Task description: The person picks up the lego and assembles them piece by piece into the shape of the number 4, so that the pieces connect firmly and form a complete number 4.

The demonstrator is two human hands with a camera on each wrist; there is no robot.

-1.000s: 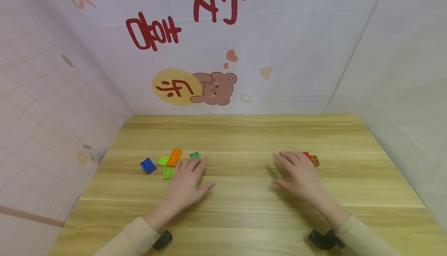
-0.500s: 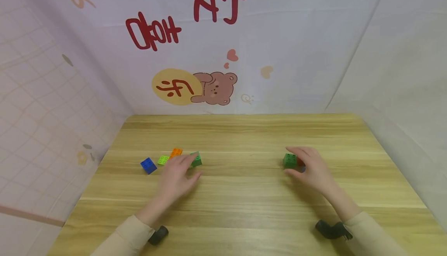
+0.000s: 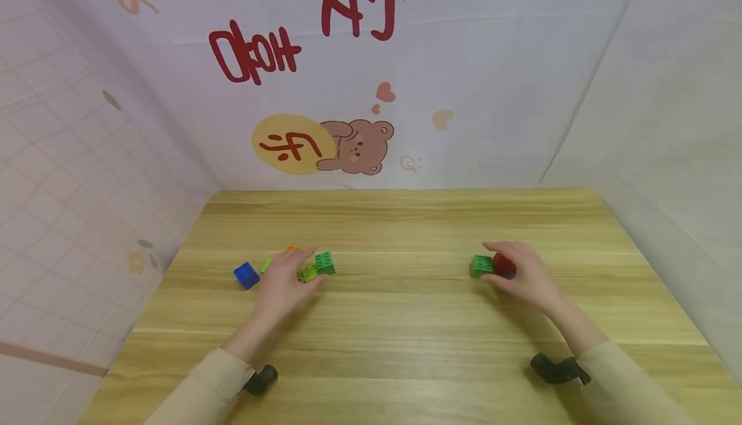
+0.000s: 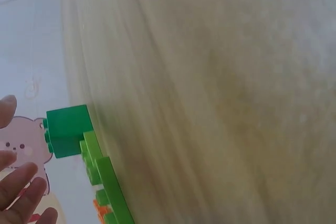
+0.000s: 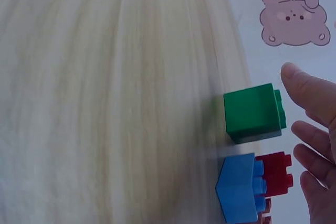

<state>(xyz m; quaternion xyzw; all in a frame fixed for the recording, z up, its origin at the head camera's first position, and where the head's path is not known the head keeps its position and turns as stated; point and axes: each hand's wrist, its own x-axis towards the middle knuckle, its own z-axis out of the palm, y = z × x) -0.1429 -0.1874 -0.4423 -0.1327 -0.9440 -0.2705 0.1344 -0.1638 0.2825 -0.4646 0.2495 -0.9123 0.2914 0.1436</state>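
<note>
My left hand (image 3: 282, 286) hovers over the left group of bricks, thumb and fingers spread apart with nothing between them. Just beyond its fingertips sits a green brick (image 3: 325, 263) with a lime green brick (image 3: 309, 273) beside it. On the other side, my right hand (image 3: 524, 277) is held with thumb and fingers apart around the space by a second green brick (image 3: 482, 266) and a red brick (image 3: 503, 264). A gap shows between the fingers and that green brick in the right wrist view, where a light blue brick (image 5: 237, 188) stands beside the red one.
A dark blue brick (image 3: 246, 275) lies left of the left hand. Part of an orange brick (image 3: 294, 248) peeks out behind that hand. The wooden table (image 3: 400, 322) meets a printed cloth wall (image 3: 481, 90) at its back edge. Black wrist-camera parts show by both sleeves.
My left hand has drawn back leftward, uncovering the green and lime bricks in front. The right hand has shifted right and its thumb and fingers now arch beside the green brick, which came into view.
</note>
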